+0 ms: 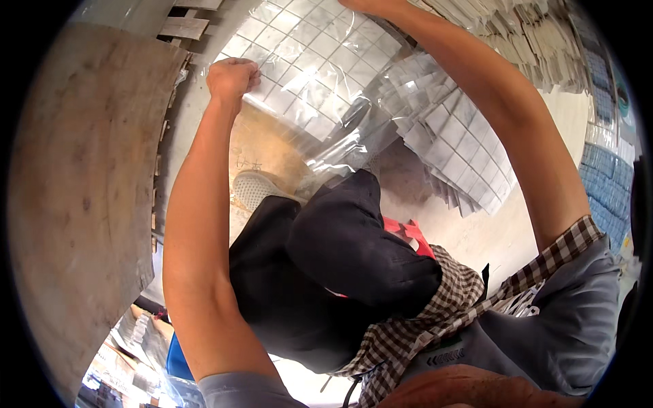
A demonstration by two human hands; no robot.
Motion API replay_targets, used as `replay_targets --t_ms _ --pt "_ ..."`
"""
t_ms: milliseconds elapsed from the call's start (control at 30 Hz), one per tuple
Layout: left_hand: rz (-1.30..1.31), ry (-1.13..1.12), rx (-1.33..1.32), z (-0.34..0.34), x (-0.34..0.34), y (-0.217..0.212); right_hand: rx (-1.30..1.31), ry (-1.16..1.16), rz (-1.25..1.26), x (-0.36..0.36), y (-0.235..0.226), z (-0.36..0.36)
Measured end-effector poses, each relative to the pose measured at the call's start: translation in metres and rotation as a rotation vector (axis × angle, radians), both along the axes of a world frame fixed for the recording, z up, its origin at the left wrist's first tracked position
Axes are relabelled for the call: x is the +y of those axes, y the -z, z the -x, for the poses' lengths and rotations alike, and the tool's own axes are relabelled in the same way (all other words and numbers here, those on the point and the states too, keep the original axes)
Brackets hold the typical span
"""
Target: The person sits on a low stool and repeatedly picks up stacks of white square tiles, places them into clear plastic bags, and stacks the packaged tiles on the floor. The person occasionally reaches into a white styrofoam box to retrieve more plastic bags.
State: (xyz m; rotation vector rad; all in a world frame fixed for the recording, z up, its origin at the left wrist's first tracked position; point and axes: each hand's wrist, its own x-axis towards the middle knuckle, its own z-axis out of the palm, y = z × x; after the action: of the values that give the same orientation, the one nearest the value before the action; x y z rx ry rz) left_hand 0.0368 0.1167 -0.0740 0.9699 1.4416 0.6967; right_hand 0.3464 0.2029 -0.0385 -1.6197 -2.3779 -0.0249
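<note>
My left hand is closed, its fingers curled on the edge of a clear plastic film at the upper left. The shiny film spreads over a sheet of white-grey square mosaic tiles and hangs down toward my knees. My right arm reaches across to the top edge of the picture, where only part of my right hand shows; its fingers are cut off. To the right below that arm, a stack of similar tile sheets stands on the floor, its layers slightly fanned, with film over part of it.
A large brown wooden board stands close on the left, beside wooden slats. More stacked sheets are at the upper right, and blue-wrapped stacks at the far right. A red stool shows beneath me; brown cardboard lies near my shoe.
</note>
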Motion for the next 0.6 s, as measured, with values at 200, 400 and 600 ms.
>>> replay_targets --t_ms 200,400,600 --pt "0.039 -0.090 -0.042 0.015 0.009 0.036 0.050 0.041 0.113 0.020 0.013 0.032" --pt "0.057 -0.054 0.009 0.041 0.026 0.038 0.123 -0.021 0.047 0.047 0.032 0.046" --pt "0.026 -0.168 -0.007 0.050 0.032 0.048 0.202 0.086 0.024 0.056 0.044 0.072"
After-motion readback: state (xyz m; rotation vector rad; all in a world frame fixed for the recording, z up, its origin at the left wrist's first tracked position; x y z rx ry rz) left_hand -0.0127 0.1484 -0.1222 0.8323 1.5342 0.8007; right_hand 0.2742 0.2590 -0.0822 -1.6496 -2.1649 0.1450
